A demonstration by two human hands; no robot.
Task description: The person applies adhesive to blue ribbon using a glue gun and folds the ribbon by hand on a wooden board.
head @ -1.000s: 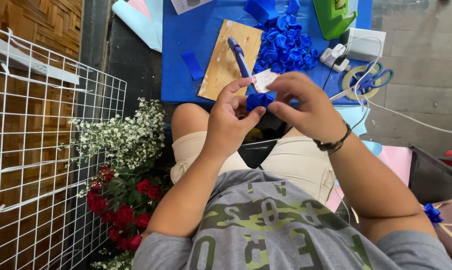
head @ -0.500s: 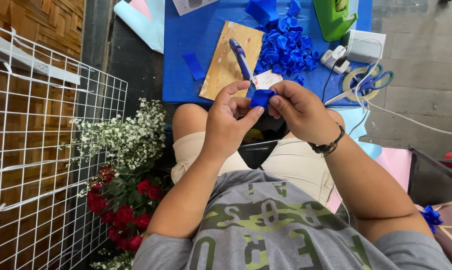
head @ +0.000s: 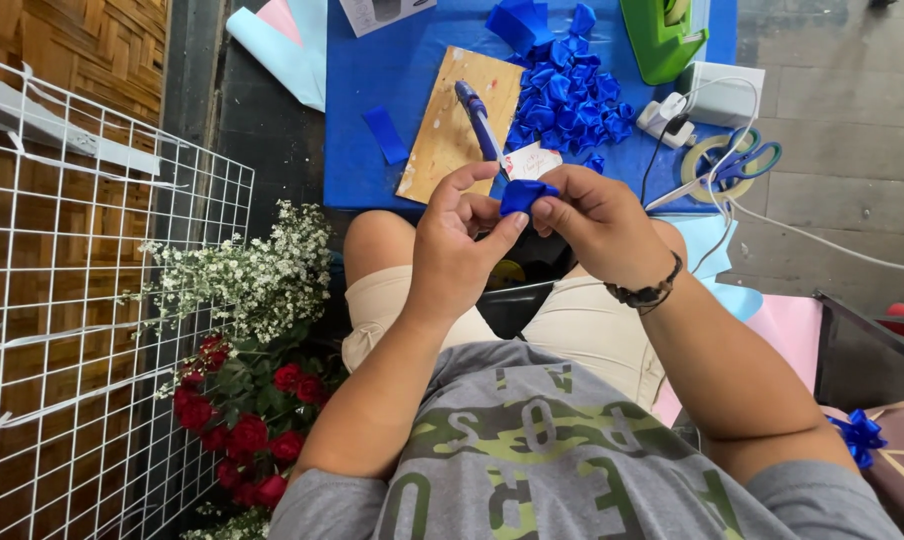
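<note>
- Held up over the lap, just short of the bench [head: 372,60] edge: a small blue ribbon piece [head: 525,195], pinched between both hands.
- Left hand [head: 452,250]: curled nearly closed, thumb tip pressed against the near side of the ribbon piece, forefinger arched above it.
- Right hand [head: 592,225]: closed on the far side of the ribbon piece with thumb and fingertips, remaining fingers tucked in; dark bracelet at the wrist.
- Looks like a folding or pinching step, the ribbon piece bunched into a small puffed shape; exact fold hidden by the fingers.
- Judged need for the next move: a firm pinch at the gathered end so the fold does not spring open, with one hand freed only while the other keeps full hold.
- On the bench beyond the hands: a wooden board [head: 447,130] with a blue pen-like tool [head: 480,120] lying across it, a small white card [head: 532,160] just beside the tool's near end.
- Further back: a pile [head: 567,95] of similar blue shaped pieces, a flat blue strip [head: 385,135] left of the board.
- To the right: scissors [head: 742,160] lying over a tape roll [head: 707,160], a green dispenser [head: 662,40] at the back, white cables nearby.
- On the floor to the left: white flowers [head: 242,280], red roses [head: 242,430], a white wire grid [head: 72,300].
- At the far right, well apart: a finished blue bow [head: 857,435].
</note>
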